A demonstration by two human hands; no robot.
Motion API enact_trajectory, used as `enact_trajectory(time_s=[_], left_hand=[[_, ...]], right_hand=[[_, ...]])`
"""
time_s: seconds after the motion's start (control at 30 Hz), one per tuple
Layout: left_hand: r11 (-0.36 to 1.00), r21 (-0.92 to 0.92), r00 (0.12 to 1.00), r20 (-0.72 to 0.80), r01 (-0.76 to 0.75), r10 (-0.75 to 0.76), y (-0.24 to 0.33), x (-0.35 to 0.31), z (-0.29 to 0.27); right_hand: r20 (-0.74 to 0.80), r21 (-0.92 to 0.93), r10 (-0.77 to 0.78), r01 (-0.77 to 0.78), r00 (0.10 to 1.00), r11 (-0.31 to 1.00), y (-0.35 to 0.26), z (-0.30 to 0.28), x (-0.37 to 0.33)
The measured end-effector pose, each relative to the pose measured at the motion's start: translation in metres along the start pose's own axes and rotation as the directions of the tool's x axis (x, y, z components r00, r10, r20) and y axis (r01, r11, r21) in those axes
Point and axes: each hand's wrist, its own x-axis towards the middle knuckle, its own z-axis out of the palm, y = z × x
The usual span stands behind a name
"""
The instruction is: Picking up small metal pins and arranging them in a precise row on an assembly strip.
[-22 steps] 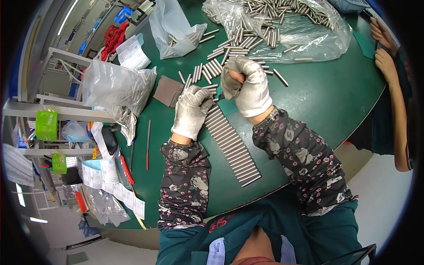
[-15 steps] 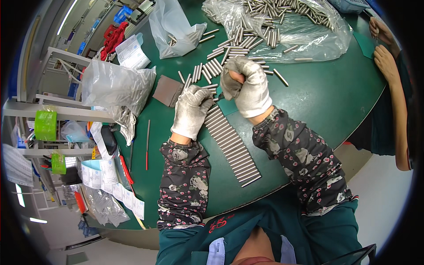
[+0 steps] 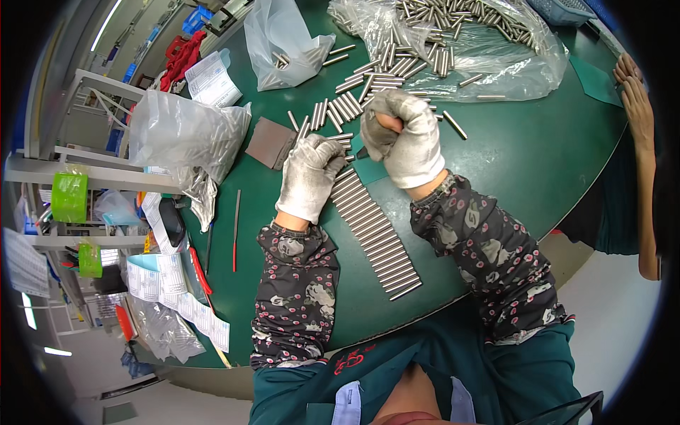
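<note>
Short metal pins [image 3: 375, 234] lie side by side in a long slanting row in front of me. At the row's far end is my left hand [image 3: 309, 173], in a whitish glove, its fingertips pinched together beside the pins. What it holds, if anything, is hidden. My right hand [image 3: 405, 138], also gloved, makes a fist to the right of the row's far end. A dark tip [image 3: 363, 152] sticks out under it, part of a tool mostly hidden in the fist. A green sheet [image 3: 371, 171] lies beneath my right hand.
Loose pins [image 3: 343, 106] and a clear bag of pins [image 3: 489, 64] lie beyond my hands. Left of them are a brown block [image 3: 270, 143], a plastic bag [image 3: 188, 134] and a thin red-handled file [image 3: 236, 234]. A co-worker's hands [image 3: 637, 106] rest at the right edge.
My right hand has shifted slightly right, drawing the dark tip away from the pins. My left hand stays nearly in place. The co-worker's hands have lowered and spread at the table edge.
</note>
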Motion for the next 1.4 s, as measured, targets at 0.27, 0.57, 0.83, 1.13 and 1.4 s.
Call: enact_trajectory(time_s=[0.27,0.57,0.83,1.13,1.4], left_hand=[[0.999,0.024,0.999,-0.011,0.031,-0.031,0.003,0.001,0.0],[0.999,0.021,1.0,-0.013,0.024,-0.024,0.002,0.001,-0.001],[0.999,0.005,0.999,-0.006,0.036,-0.036,0.003,0.001,-0.001],[1.0,0.009,1.0,-0.007,0.019,-0.019,0.001,0.002,0.001],[0.999,-0.04,0.999,-0.02,0.028,-0.029,0.001,0.001,-0.001]], right_hand=[[-0.012,-0.089,-0.023,0.022,1.0,0.996,0.002,0.001,-0.001],[-0.087,-0.069,0.009,-0.015,0.996,0.997,0.007,0.004,-0.002],[-0.084,-0.044,0.012,-0.015,0.996,0.999,0.007,0.003,-0.002],[-0.07,-0.093,-0.019,0.013,0.997,0.996,0.008,0.006,0.0],[-0.044,-0.066,0.016,-0.019,0.999,0.998,0.006,0.005,0.0]])
